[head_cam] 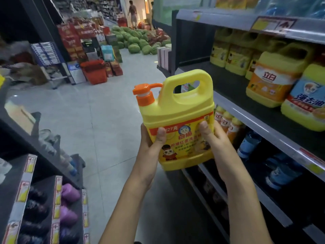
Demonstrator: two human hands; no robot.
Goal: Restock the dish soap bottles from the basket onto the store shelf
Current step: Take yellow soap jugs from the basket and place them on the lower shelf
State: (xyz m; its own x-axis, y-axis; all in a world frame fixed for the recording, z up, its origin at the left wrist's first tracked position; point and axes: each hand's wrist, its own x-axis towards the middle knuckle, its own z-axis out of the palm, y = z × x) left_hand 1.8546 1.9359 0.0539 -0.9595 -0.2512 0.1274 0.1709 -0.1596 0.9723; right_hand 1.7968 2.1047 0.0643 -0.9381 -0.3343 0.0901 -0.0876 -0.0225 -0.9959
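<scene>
The yellow dish soap bottle is held upright just off the store shelf's front edge, left hand and right hand each gripping a lower side, so it should go over that edge level, onto the bare board beside the shelved bottles, label outward.

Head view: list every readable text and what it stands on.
"白猫": dish soap bottle, label.
"27克": its red band, start covered.
"柠檬红茶洗": line beneath, end covered; finer print too small.
"立白": orange-labelled jug; small orange bottles.
"强去油": blue-labelled jug.
Price tags: blurred.
</scene>
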